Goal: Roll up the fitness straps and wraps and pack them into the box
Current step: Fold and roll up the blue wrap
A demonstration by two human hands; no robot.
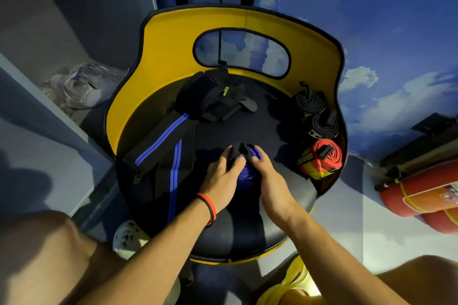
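Both my hands meet at the middle of a round black seat (pixel 277 220) with a yellow back. My left hand (pixel 223 176) and my right hand (pixel 269 181) grip a partly rolled black wrap with blue stripes (pixel 244 174) between them. Its loose length (pixel 161 151) runs off to the left across the seat. A black glove-like strap (pixel 215 99) lies at the back. Two rolled black straps (pixel 314 111) and a rolled red wrap (pixel 322 158) sit along the right rim. No box is in view.
The yellow seat back (pixel 168 57) curves round the far side. A red cylinder (pixel 421 195) lies on the floor at the right. A clear plastic bag (pixel 79 86) sits on a ledge at the left. My knees frame the bottom corners.
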